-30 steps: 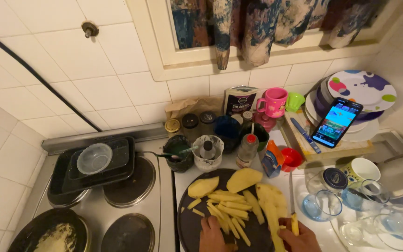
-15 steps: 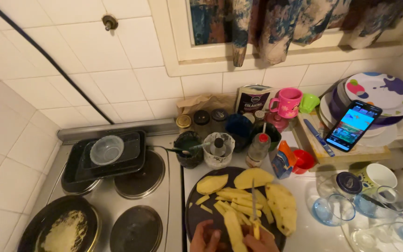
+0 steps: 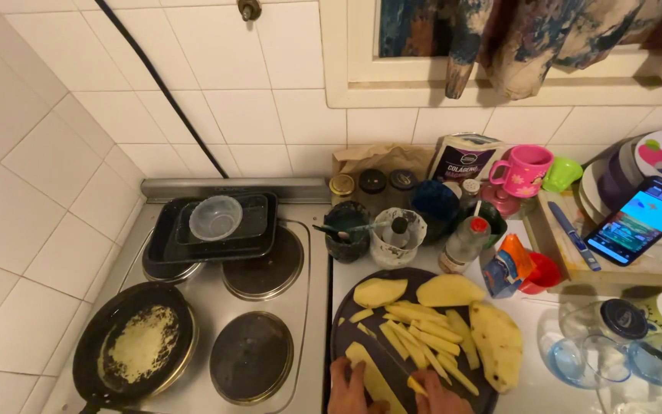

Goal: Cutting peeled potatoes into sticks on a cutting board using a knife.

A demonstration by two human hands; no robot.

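1. Left hand [image 3: 349, 389], at the bottom edge of the head view: fingers curled down onto a long pale-yellow potato slab [image 3: 371, 374], pinning it to the board. Only the upper part of the hand is in frame.
2. Right hand [image 3: 437, 392], just right of the left: closed over the near end of a knife, of which only a thin dark blade [image 3: 392, 357] shows; the handle is hidden in the hand.
3. Key relation: the potato slab lies between the two hands, its long axis running from lower right to upper left, away from the person. The blade crosses just beside its right flank. The left hand is touching the slab; the right is near it.
4. Round dark chopping board [image 3: 339, 337] on the white worktop [image 3: 530, 387], carrying a heap of cut yellow potato sticks [image 3: 423, 333], with larger potato slices beyond and to the right.
5. Left of the board: an electric hob [image 3: 300, 307] with a black frying pan [image 3: 90, 353] holding a pale flat cake.
6. Further back on the hob: stacked black baking trays [image 3: 162, 245] with a clear plastic bowl [image 3: 215, 217] on top.
7. Behind the board: jars, a small bottle and a pink plastic mug [image 3: 525, 170] against the white tiled wall; at far right, a lit smartphone [image 3: 641, 218] leaning on stacked plates.
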